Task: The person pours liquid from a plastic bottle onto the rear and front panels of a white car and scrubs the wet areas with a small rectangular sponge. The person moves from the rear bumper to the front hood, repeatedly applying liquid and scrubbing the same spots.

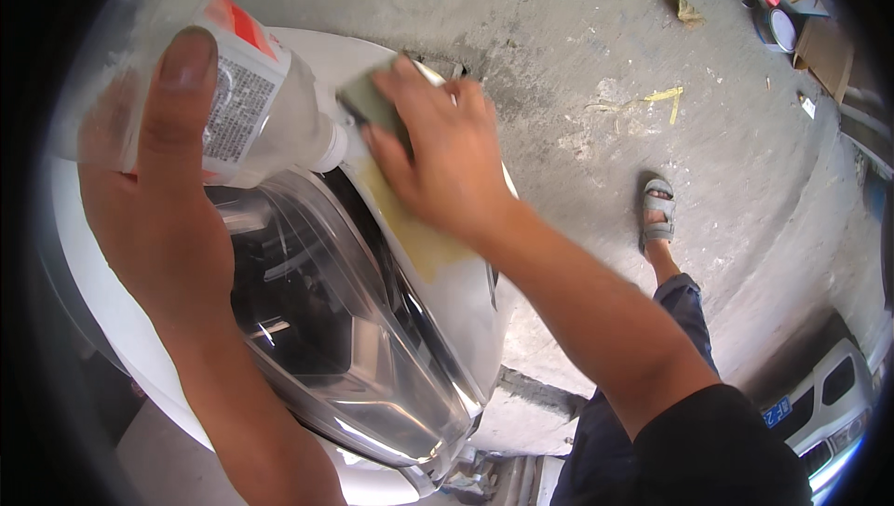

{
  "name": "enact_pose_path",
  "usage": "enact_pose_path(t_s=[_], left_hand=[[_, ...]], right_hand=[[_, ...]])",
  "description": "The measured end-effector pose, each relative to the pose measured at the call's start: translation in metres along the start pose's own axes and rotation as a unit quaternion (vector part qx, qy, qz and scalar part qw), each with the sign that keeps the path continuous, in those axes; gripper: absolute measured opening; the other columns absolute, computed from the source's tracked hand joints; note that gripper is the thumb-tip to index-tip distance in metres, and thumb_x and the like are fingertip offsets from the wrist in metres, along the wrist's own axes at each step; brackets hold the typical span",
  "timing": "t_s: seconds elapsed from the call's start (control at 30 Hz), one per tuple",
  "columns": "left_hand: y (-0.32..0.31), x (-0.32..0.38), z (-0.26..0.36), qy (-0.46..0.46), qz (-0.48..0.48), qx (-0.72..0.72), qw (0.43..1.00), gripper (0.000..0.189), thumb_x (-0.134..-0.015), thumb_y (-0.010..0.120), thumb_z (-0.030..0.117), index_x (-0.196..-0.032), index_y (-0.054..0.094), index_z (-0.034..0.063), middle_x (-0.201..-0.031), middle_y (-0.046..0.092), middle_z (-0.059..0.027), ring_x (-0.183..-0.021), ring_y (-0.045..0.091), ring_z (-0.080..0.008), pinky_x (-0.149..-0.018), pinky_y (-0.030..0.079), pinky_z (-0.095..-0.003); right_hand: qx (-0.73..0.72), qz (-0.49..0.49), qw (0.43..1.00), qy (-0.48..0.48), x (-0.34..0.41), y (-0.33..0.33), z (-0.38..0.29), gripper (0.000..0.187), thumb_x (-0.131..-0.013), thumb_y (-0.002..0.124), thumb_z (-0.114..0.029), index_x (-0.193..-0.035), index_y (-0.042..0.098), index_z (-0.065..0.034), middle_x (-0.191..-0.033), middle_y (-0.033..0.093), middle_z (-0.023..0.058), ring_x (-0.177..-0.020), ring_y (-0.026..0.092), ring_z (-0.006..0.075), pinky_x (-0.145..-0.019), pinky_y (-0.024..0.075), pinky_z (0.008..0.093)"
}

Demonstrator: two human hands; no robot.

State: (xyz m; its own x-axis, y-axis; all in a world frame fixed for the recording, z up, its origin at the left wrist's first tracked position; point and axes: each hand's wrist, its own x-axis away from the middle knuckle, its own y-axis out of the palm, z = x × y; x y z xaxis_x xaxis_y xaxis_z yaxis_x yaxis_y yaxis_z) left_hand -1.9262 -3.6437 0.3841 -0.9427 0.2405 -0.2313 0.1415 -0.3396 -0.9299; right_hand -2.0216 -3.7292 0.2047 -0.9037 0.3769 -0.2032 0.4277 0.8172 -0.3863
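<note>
A clear plastic bottle (297,97) with a white cap and a printed label is gripped in my left hand (174,136). It tilts with its cap pointing down to the right, above a car headlight (307,296). My right hand (447,150) presses a grey-green sanding sheet or pad (377,101) against the white car bumper (461,303); its exact kind is blurred. Beneath and beside that hand spreads a yellowish patch of filler (419,241). The headlight's clear lens lies between my two forearms, and my left forearm covers part of it.
Grey concrete floor (559,31) stretches beyond the bumper, with scraps of yellow tape (663,95) on it. A can (779,30) and cardboard (824,55) stand at the upper right. Another white car (831,394) is at the lower right. My sandalled foot (658,209) rests on the floor.
</note>
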Motion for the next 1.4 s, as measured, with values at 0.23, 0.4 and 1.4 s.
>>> enact_pose_path(t_s=[0.23,0.4,1.4], left_hand=[[0.001,0.002,0.000,0.012,0.018,-0.013,1.000,0.068,-0.090,0.062,0.059,-0.137,0.057,0.0099,-0.131,0.060,-0.0160,-0.122,0.059,-0.0332,-0.102,0.050,-0.0428],[0.004,0.004,0.000,0.005,-0.009,0.000,1.000,0.071,-0.090,0.061,0.060,-0.140,0.055,0.0091,-0.132,0.059,-0.0169,-0.123,0.058,-0.0337,-0.103,0.049,-0.0419],[0.003,0.006,-0.003,-0.013,-0.016,-0.002,1.000,0.069,-0.094,0.060,0.055,-0.143,0.051,0.0067,-0.133,0.057,-0.0187,-0.125,0.057,-0.0332,-0.102,0.050,-0.0388]], right_hand=[[-0.036,-0.039,0.998,0.025,0.058,-0.022,-0.013,0.053,-0.084,0.074,-0.018,-0.133,0.059,-0.0073,-0.144,0.053,0.0221,-0.116,0.055,0.0399,-0.103,0.0395,0.0488],[0.045,0.005,0.999,0.020,0.007,-0.003,0.002,0.051,-0.085,0.074,-0.020,-0.133,0.060,-0.0087,-0.145,0.052,0.0205,-0.114,0.054,0.0403,-0.099,0.0408,0.0464],[0.000,-0.049,0.998,0.041,0.108,-0.026,0.012,0.057,-0.079,0.077,-0.026,-0.132,0.061,-0.0129,-0.150,0.050,0.0103,-0.112,0.052,0.0359,-0.096,0.0429,0.0469]])
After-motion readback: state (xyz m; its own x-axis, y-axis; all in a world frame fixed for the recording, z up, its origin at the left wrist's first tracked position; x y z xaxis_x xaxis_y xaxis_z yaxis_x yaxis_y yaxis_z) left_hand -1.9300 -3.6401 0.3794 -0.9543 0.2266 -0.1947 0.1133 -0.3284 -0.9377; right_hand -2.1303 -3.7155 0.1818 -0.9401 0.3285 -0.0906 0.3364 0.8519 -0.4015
